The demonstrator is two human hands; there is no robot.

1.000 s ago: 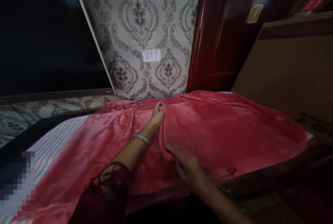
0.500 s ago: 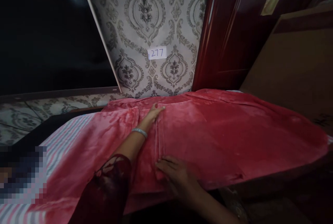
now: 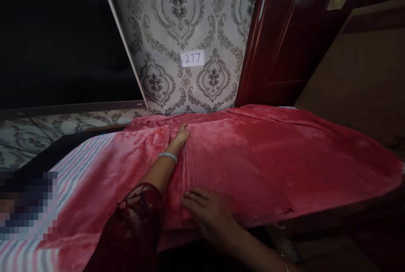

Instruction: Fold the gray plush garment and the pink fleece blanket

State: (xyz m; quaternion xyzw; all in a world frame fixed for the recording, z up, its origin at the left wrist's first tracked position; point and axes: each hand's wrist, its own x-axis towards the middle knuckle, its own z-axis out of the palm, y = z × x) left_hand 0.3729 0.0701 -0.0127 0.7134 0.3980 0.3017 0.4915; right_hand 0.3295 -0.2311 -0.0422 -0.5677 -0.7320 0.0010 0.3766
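Note:
A red plush blanket (image 3: 240,166) lies spread over a long surface, with a layered fold (image 3: 189,166) running from back to front near its middle. My left hand (image 3: 182,134) reaches to the far end of that fold, its fingers closed on the cloth; a pale bracelet circles the wrist. At the near end, my right hand (image 3: 210,213) rests on the blanket with fingers stretched out flat, the tips at the fold's left edge. Its thumb is hidden. Striped pink, grey and white cloth (image 3: 85,158) shows at the blanket's left end.
A large dark television screen (image 3: 63,44) stands at the back left. Behind the blanket is patterned wallpaper (image 3: 177,6) with a paper label (image 3: 192,58) reading 277. To the right are a dark red door (image 3: 284,40) and a brown cardboard panel (image 3: 363,69).
Both hands and the fold have shifted slightly left. The left hand's fingers, more spread before, are drawn in. The right hand's fingers lie farther out over the fold.

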